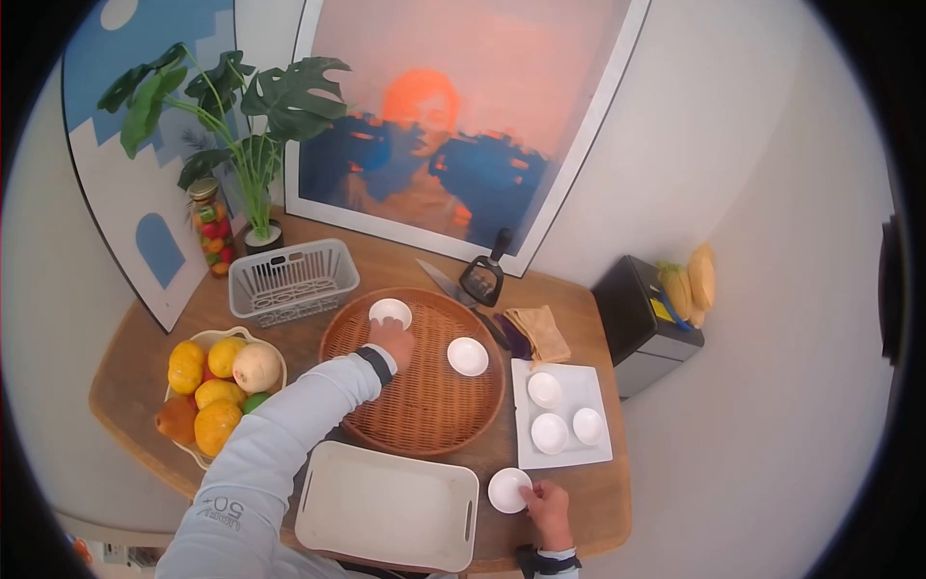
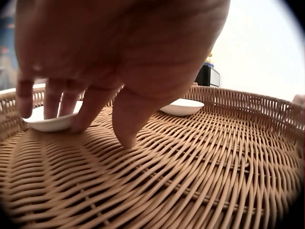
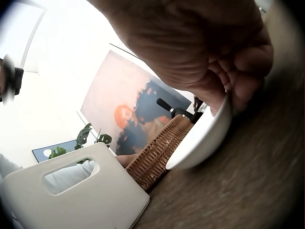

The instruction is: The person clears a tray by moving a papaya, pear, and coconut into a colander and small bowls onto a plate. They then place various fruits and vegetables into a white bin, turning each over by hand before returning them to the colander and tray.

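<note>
In the round wicker tray (image 1: 424,425), my left hand (image 1: 393,344) reaches over a small white dish (image 1: 391,309) near the back left. Its fingers (image 2: 54,98) are extended onto that dish (image 2: 52,125), and the thumb stands apart from it. A second white dish (image 1: 468,356) lies to the right in the wicker tray. At the table's front right, my right hand (image 1: 550,511) pinches the rim of another white dish (image 1: 506,490) between thumb and fingers; the right wrist view shows this dish (image 3: 202,143) at a slant.
A square white plate (image 1: 565,455) with three small dishes stands at right. The cream tray (image 1: 386,507) lies in front, a fruit bowl (image 1: 275,357) at left. Behind are a grey basket (image 1: 294,280), plant (image 1: 256,183), jar (image 1: 211,232), knife (image 1: 439,280), black-handled tool (image 1: 482,280) and cloth (image 1: 538,333).
</note>
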The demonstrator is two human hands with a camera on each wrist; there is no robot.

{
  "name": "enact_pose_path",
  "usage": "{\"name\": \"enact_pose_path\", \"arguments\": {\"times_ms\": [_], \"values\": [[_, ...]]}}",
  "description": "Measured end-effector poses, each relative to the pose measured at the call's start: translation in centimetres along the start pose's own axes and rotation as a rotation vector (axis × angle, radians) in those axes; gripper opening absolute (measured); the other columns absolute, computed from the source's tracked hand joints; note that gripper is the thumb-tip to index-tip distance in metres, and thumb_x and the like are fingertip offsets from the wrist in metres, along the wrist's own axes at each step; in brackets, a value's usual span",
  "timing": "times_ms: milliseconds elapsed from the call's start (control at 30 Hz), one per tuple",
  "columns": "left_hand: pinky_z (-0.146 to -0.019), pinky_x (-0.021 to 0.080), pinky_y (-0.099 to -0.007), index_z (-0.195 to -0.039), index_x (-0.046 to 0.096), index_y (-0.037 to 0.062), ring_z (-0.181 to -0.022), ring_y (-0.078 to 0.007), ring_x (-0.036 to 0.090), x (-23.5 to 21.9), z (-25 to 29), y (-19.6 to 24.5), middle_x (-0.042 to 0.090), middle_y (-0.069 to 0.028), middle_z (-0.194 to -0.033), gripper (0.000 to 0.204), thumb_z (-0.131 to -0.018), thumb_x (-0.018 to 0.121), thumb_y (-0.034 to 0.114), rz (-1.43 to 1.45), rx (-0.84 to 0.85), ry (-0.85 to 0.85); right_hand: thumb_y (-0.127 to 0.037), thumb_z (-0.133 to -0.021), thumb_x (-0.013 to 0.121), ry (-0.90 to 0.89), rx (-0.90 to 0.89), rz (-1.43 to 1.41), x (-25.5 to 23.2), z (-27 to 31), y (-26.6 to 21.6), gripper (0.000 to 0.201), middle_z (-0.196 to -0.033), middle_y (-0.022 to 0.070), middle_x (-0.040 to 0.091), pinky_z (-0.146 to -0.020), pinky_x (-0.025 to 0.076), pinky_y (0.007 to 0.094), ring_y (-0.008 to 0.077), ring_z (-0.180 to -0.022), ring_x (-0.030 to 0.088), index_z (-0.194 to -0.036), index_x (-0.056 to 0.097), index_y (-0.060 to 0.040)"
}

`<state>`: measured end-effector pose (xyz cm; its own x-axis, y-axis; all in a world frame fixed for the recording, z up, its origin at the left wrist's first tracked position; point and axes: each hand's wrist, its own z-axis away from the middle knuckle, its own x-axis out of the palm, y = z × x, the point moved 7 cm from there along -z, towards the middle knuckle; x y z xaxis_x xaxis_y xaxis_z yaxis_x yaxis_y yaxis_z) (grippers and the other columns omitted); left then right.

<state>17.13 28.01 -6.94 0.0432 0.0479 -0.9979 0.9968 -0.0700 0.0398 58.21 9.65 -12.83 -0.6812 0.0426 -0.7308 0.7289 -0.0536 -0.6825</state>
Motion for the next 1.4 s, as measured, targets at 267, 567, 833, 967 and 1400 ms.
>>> {"name": "enact_pose_path", "arguments": {"times_ms": [267, 567, 833, 967, 1400], "values": [[-0.097, 0.037, -0.0602, -0.102, 0.075, 0.0108, -0.099, -0.0299, 0.068, 0.3, 0.9, -0.3, 0.072, -0.0107, -0.106, 0.024, -0.09, 0.055, 0.016, -0.088, -0.022, -0.202, -0.019, -0.083, 0.078, -0.007, 0.005, -0.033, -0.1, 0.3, -0.6, 0.026, -0.066, 0.0091, 0.066, -0.045, 0.048, 0.0284, 0.0133, -0.05, 0.061, -0.084, 0.068, 0.0045], [-0.06, 0.052, -0.0489, -0.097, 0.075, 0.0111, -0.093, -0.0252, 0.072, -1.7, 1.3, -1.8, 0.074, -0.0088, -0.098, 0.019, -0.088, 0.059, 0.013, -0.213, -0.118, 0.098, -0.02, -0.083, 0.078, -0.007, -0.017, -0.067, 0.2, 0.2, 0.0, 0.027, -0.067, 0.0087, 0.067, -0.047, 0.048, 0.0278, 0.0122, -0.052, 0.06, -0.087, 0.069, 0.0047], [-0.061, 0.056, -0.0511, -0.093, 0.077, 0.0086, -0.087, -0.031, 0.073, 2.2, -2.0, -0.2, 0.075, -0.0127, -0.095, 0.017, -0.086, 0.061, 0.012, -0.134, 0.197, -0.026, -0.021, -0.083, 0.079, -0.065, 0.112, -0.123, -0.3, 0.7, -1.3, 0.028, -0.067, 0.0073, 0.066, -0.047, 0.048, 0.0272, 0.0112, -0.052, 0.059, -0.086, 0.069, 0.0045], [-0.057, 0.057, -0.0576, -0.099, 0.077, 0.0063, -0.09, -0.0343, 0.073, 1.3, -0.2, 0.5, 0.075, -0.014, -0.098, 0.021, -0.086, 0.062, 0.012, -0.195, 0.188, -0.129, -0.02, -0.084, 0.078, -0.059, 0.092, -0.139, -0.5, 1.3, -1.7, 0.026, -0.066, 0.0071, 0.066, -0.047, 0.048, 0.0271, 0.0112, -0.051, 0.06, -0.085, 0.069, 0.0044], [-0.079, 0.055, -0.0474, -0.092, 0.072, -0.0031, -0.091, -0.0387, 0.07, -2.7, -0.1, 3.2, 0.071, -0.0236, -0.094, 0.022, -0.082, 0.066, 0.016, 0.28, 0.157, -0.035, -0.02, -0.084, 0.078, -0.086, 0.115, -0.132, -0.3, 1.2, -1.5, 0.027, -0.07, 0.0078, 0.067, -0.048, 0.05, 0.0272, 0.0114, -0.054, 0.062, -0.088, 0.069, 0.0049]]}}
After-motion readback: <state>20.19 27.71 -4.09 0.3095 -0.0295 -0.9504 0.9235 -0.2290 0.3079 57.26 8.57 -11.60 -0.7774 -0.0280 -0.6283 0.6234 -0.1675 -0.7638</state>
